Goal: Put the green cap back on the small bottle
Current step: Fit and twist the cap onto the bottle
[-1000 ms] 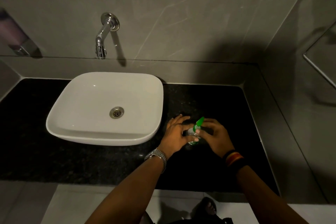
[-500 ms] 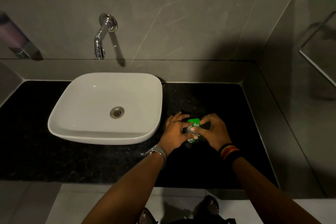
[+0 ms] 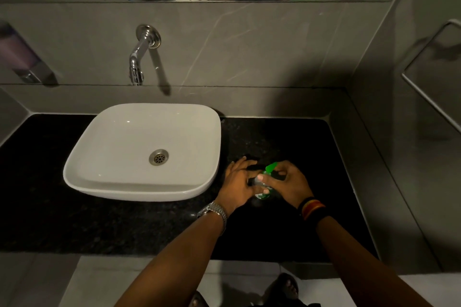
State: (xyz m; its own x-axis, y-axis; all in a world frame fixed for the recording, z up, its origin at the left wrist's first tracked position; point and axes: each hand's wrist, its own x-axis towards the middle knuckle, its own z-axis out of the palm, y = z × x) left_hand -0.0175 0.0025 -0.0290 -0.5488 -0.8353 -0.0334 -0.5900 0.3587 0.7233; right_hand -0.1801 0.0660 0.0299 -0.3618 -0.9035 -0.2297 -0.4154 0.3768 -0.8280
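A small clear bottle point(image 3: 262, 195) with a green label stands on the black countertop point(image 3: 287, 137), right of the basin. My left hand point(image 3: 238, 183) grips its left side. My right hand point(image 3: 289, 183) holds the bottle from the right, its thumb across the neck and its fingers at the green cap point(image 3: 270, 167). The cap is a hinged flip lid, tilted up and open above the neck. Most of the bottle's body is hidden between my hands.
A white basin point(image 3: 144, 149) sits on the left part of the counter under a chrome wall tap point(image 3: 139, 57). A soap dispenser point(image 3: 22, 60) hangs at far left, a metal rail point(image 3: 429, 97) on the right wall. A mirror runs above.
Half a second ago the green cap lay flat over the bottle's neck; now it stands tilted up again, as it did a second ago. Both hands have stayed on the bottle.
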